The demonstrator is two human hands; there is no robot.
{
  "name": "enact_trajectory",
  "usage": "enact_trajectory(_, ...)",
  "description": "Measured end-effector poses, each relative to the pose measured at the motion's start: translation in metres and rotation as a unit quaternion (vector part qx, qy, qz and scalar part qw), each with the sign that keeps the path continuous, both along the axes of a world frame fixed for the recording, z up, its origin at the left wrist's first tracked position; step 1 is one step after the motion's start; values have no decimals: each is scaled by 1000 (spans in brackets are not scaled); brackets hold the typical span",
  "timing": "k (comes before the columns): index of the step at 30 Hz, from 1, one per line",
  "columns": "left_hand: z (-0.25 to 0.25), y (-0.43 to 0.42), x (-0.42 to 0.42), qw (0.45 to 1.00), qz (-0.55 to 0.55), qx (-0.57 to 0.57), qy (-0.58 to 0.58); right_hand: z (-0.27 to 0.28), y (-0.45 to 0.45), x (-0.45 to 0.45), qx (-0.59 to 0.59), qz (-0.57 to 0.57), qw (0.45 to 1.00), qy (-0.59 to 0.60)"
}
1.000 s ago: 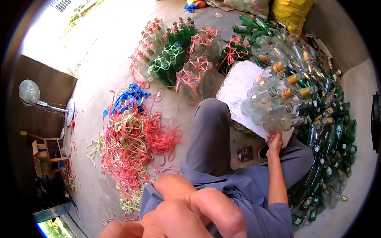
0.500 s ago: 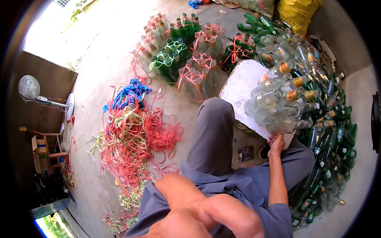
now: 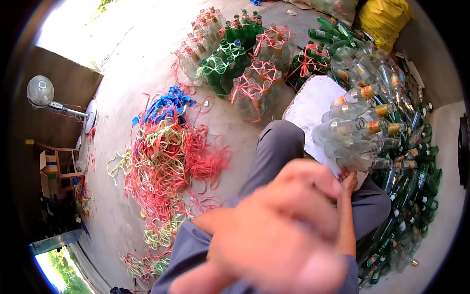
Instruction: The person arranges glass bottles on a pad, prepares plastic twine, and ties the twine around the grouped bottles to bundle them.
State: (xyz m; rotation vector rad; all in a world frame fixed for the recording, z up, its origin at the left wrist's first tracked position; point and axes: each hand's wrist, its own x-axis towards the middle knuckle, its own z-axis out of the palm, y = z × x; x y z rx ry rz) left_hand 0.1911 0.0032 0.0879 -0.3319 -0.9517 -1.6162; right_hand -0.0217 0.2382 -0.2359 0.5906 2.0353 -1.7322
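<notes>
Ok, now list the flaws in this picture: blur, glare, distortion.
Head view: the left hand, close to the lens, is heavily blurred, while the right hand and clear bottles look sharper; head view: glare washes the upper-left ground nearly white; head view: wide-angle distortion, with dark rounded borders at left and right.

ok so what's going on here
Someone in grey trousers has their right hand at the near edge of a white board, beside clear bottles standing on it. The left hand is blurred near the camera; whether it holds anything is unclear. Bottles tied in bundles stand ahead, tangled strips lie left, and loose bottles are heaped right.
</notes>
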Motion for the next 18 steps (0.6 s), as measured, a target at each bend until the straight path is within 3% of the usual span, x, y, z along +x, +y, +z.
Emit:
enact_trajectory(3, -67, -32, 19, 944, -49, -20, -325, 6, -3, 1, 1, 6, 1000, 8)
enact_trajectory(5, -126, -45, 30, 890, 20, 81, -449, 4, -1, 2, -4, 15, 1000, 17)
enact_trajectory(6, -163, -54, 39, 834, 71, 133, -530, 4, -1, 2, -6, 11, 1000, 14)
enact_trajectory(8, -277, -70, 76, 718, 205, 60, -662, 5, -1, 1, -7, 5, 1000, 9)
enact_trajectory(12, -446, -21, 197, 525, 77, 91, -843, 4, -1, -2, 5, 5, 1000, 10)
enact_trajectory(14, -454, 12, 237, 496, 37, 66, -865, 2, 1, -3, 10, 0, 1000, 15)
enact_trajectory(17, -490, 43, 296, 388, 12, 146, -910, 1, 2, -4, 13, 3, 1000, 6)
enact_trajectory(18, -490, 50, 306, 378, 17, 140, -915, 2, 2, -5, 20, 2, 1000, 2)
